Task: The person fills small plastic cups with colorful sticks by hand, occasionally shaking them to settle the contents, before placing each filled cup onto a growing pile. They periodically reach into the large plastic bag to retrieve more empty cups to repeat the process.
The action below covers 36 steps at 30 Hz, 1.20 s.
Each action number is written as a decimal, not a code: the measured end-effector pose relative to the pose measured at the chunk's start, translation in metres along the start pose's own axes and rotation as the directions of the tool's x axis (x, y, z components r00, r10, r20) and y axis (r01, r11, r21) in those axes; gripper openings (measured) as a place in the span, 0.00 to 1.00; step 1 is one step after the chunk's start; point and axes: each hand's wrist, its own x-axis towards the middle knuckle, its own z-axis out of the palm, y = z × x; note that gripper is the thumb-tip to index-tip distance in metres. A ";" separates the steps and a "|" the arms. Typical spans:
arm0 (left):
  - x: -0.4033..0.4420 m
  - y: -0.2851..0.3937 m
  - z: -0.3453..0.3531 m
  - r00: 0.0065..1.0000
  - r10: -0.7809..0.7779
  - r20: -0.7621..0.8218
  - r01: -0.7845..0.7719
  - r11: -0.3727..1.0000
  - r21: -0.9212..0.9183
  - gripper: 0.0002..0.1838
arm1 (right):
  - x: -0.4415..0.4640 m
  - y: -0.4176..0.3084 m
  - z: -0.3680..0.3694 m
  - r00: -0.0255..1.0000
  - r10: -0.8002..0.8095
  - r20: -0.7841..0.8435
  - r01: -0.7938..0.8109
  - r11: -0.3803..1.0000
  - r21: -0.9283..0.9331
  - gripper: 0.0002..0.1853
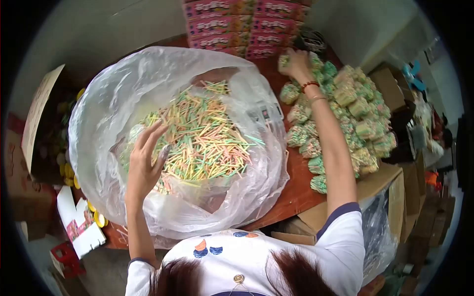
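A heap of thin pastel sticks, in yellow, green and pink, lies in a large clear plastic bag with its mouth spread wide. At the heap's left side is my left hand, its fingers apart and nothing visible in them. My right arm reaches to the far right of the table, where my right hand grips a bundle of sticks at the back of a group of similar bundles. Many stick bundles are piled under and beside my right forearm. The palm side of both hands is mostly hidden.
Stacked pink printed boxes stand at the table's back edge. An open cardboard box is at the left, near a white carton piece. Another cardboard box with plastic lining sits at the lower right. The reddish table shows between bag and bundles.
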 end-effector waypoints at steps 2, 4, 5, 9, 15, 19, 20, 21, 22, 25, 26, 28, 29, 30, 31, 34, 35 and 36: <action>-0.010 -0.021 -0.014 0.995 -0.099 -0.016 0.100 0.993 0.056 0.26 | 0.015 0.005 0.027 0.999 -0.041 0.022 0.044 0.990 -0.133 0.37; -0.019 -0.053 -0.024 0.987 -0.155 -0.049 0.160 0.981 0.110 0.26 | 0.014 0.003 0.029 0.992 -0.124 -0.015 0.118 0.968 -0.223 0.46; -0.023 -0.072 -0.027 0.982 -0.184 -0.043 0.188 0.975 0.118 0.28 | 0.014 0.002 0.036 0.993 -0.116 -0.035 0.105 0.965 -0.241 0.47; -0.015 -0.126 -0.004 0.996 -0.083 -0.031 0.088 0.959 0.271 0.44 | 0.014 -0.003 0.044 0.995 -0.095 0.007 0.095 0.983 -0.158 0.46; -0.001 -0.121 -0.001 0.983 -0.186 0.007 0.181 0.962 0.204 0.43 | 0.006 -0.015 0.032 0.960 0.016 0.279 0.043 0.978 -0.204 0.45; 0.001 -0.093 -0.016 0.941 -0.336 -0.031 0.328 0.933 -0.146 0.40 | -0.008 -0.022 0.055 0.985 0.039 -0.166 -0.091 0.945 -0.315 0.42; -0.001 -0.100 -0.008 0.943 -0.324 -0.073 0.276 0.887 -0.369 0.37 | -0.003 -0.016 0.053 0.985 -0.047 -0.165 0.029 0.994 -0.109 0.41; -0.001 -0.091 -0.007 0.941 -0.325 -0.092 0.238 0.832 -0.501 0.35 | -0.020 -0.036 0.008 0.976 -0.129 -0.177 0.148 0.984 0.100 0.40; 0.002 -0.078 -0.002 0.937 -0.330 -0.116 0.189 0.758 -0.625 0.32 | -0.042 -0.057 -0.028 0.976 -0.162 -0.144 0.207 0.890 0.406 0.40; 0.016 -0.041 0.028 0.963 -0.250 0.099 0.162 0.245 -0.956 0.33 | -0.157 -0.145 -0.077 0.897 -0.441 0.012 0.011 0.050 0.999 0.39; 0.025 -0.024 0.034 0.958 -0.190 0.216 0.250 0.177 -0.952 0.34 | -0.191 -0.169 -0.076 0.849 -0.527 -0.030 -0.042 -0.124 0.991 0.41; 0.032 0.008 0.055 0.915 -0.128 0.384 0.404 0.314 -0.859 0.33 | -0.248 -0.202 -0.055 0.852 -0.522 -0.026 -0.173 -0.329 0.929 0.48; 0.032 0.019 0.060 0.892 -0.125 0.433 0.450 0.325 -0.832 0.33 | -0.261 -0.205 -0.052 0.906 -0.423 0.021 -0.198 -0.379 0.904 0.51; 0.035 0.008 0.063 0.893 -0.082 0.443 0.417 0.521 -0.745 0.34 | -0.270 -0.206 -0.050 0.945 -0.320 0.072 -0.213 -0.431 0.877 0.53; 0.043 -0.012 0.069 0.890 -0.041 0.454 0.353 0.692 -0.629 0.34 | -0.273 -0.195 -0.044 0.949 -0.260 0.177 -0.277 -0.424 0.862 0.53; 0.063 -0.056 0.099 0.957 -0.122 0.263 0.174 0.968 -0.182 0.39 | -0.269 -0.162 -0.019 0.970 0.127 -0.207 0.112 0.521 0.846 0.34; 0.070 -0.064 0.108 0.938 -0.207 0.278 0.220 0.975 -0.017 0.42 | -0.266 -0.150 -0.015 0.977 0.029 -0.211 0.138 0.666 0.733 0.33; 0.075 -0.084 0.132 0.955 -0.183 0.235 0.189 0.982 -0.005 0.47 | -0.259 -0.143 -0.022 0.978 -0.069 -0.198 0.176 0.784 0.595 0.33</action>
